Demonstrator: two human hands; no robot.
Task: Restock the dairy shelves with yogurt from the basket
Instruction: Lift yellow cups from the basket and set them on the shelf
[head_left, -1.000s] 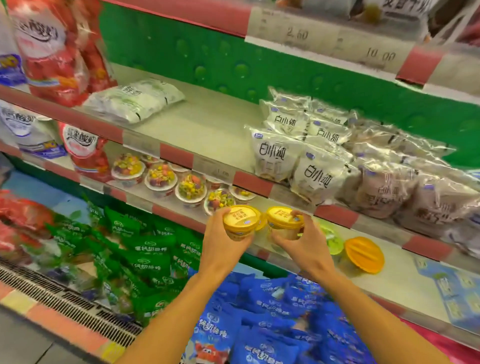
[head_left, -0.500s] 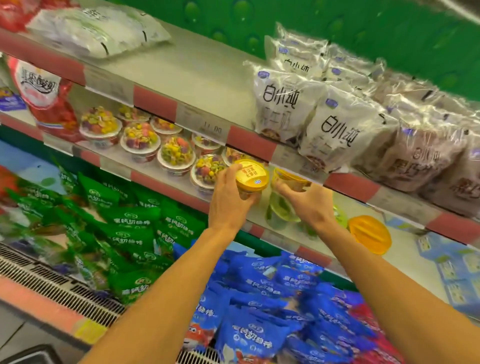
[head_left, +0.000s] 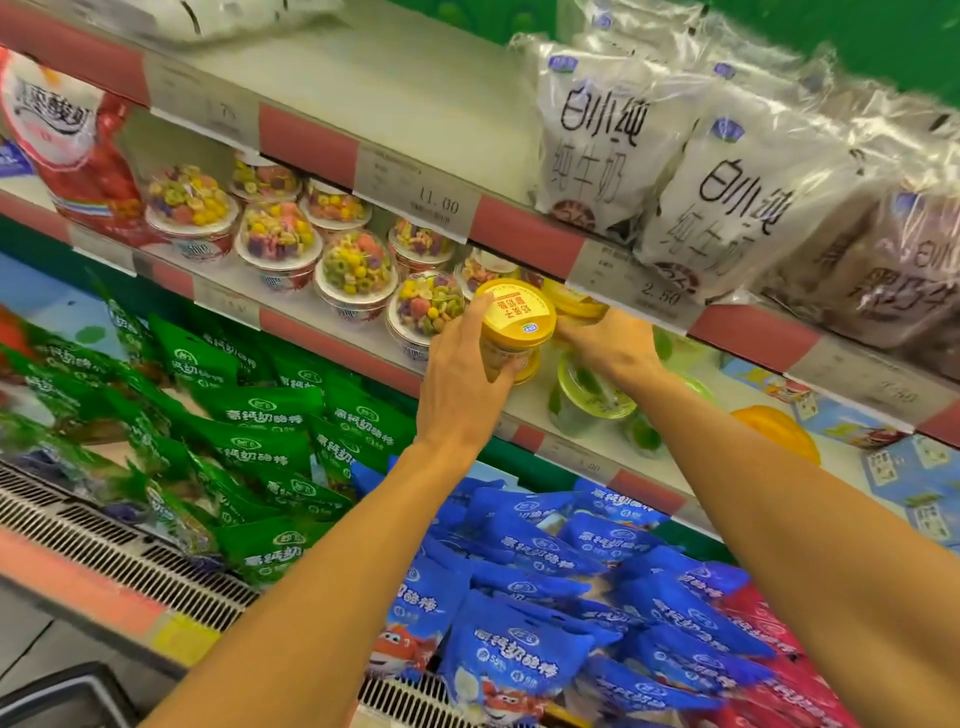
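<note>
**Both yogurt cups now further in under the shelf edge**

At frame centre the left hand (head_left: 462, 374) grips a yellow-lidded plastic yogurt cup (head_left: 511, 332), held over the white middle shelf (head_left: 535, 400) beside the cereal-topped cups (head_left: 428, 312). Just behind, the right hand (head_left: 610, 345) clasps a second yellow yogurt cup (head_left: 574, 306), pushed deeper than half a second ago, half hidden beneath the red-and-white price rail (head_left: 524, 234).

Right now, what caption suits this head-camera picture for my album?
Both hands slide yellow-lidded yogurt cups onto the middle shelf beside cereal-topped cups.
</note>
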